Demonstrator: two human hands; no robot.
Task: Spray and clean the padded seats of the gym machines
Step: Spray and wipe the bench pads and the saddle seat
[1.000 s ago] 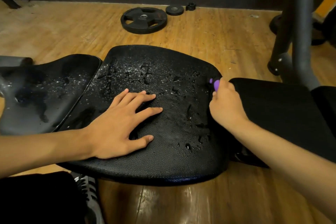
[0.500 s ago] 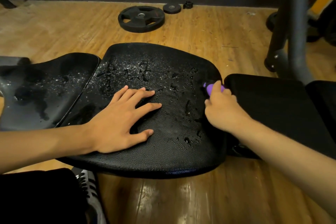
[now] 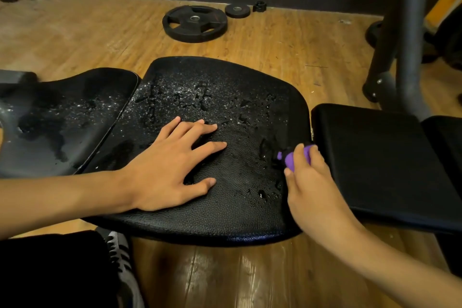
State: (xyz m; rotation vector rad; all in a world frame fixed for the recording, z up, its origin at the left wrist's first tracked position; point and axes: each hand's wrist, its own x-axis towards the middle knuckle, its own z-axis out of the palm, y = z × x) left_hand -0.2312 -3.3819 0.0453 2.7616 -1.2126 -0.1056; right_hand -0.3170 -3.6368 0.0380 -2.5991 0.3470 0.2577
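Head view: nearest, under the left wrist, a striped shoe [image 3: 119, 255] stands on the wooden floor [image 3: 225, 280], so the person seems to crouch close to the work.

The left hand [image 3: 172, 165] lies palm down on the middle seat pad [image 3: 225, 222], fingers straight and spread, grasping nothing. It probably braces the body or steadies the cushion.

The right hand [image 3: 315, 182] is curled round a purple sprayer [image 3: 293, 157] at that pad's right edge. Most of the sprayer is hidden by the fingers, but its small nozzle points leftward over the leather, which suggests it is aimed for another squirt.

Droplets bead the pad just beyond the left fingertips. The left pad [image 3: 62, 120], outside the left hand, is wet too, whereas the right pad [image 3: 375, 157], beside the right hand, looks dry and likely awaits spraying. No cloth shows, so wiping appears not yet begun.

Farther off, a machine post [image 3: 410, 45] rises beyond the right hand. A weight plate [image 3: 195, 24] and a smaller plate [image 3: 237, 11] lie on the floor well beyond the left.
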